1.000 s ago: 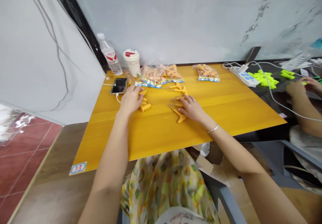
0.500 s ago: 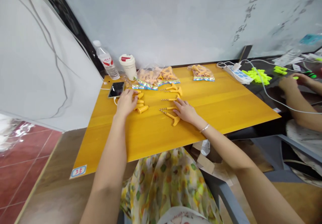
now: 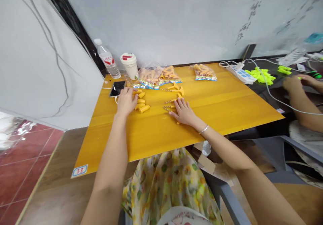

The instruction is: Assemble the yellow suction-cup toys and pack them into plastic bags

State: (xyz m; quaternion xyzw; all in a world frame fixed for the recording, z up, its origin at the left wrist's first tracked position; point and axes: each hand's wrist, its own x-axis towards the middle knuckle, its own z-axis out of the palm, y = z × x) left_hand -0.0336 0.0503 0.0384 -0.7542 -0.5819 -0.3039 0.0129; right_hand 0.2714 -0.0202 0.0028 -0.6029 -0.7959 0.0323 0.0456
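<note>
- The two hands are kept well apart from each other, near the middle of the frame.
- The left hand (image 3: 126,100), left of centre, is curled over the left ends of the orange sleeves (image 3: 144,109); whether any is gripped cannot be told, as the fingertips are hidden.
- The right hand (image 3: 185,112), at centre right, is laid palm down with its fingers spread over the lower T-handled screws (image 3: 181,90), whose handles are partly covered by it; a bracelet (image 3: 204,129) is worn on that wrist.
- The screws are set in a rough column at the centre, their metal spirals pointed left towards the sleeves.
- A phone (image 3: 117,88) is seen just beside the left hand, with a bottle (image 3: 108,62) and a lidded cup (image 3: 129,66) placed behind it at upper left.
- Filled clear bags (image 3: 205,72) (three, apparently) are lined along the back of the yellow tabletop (image 3: 219,107).
- At far right, bright green pieces (image 3: 261,76) are heaped near a co-worker's hands (image 3: 291,83).
</note>
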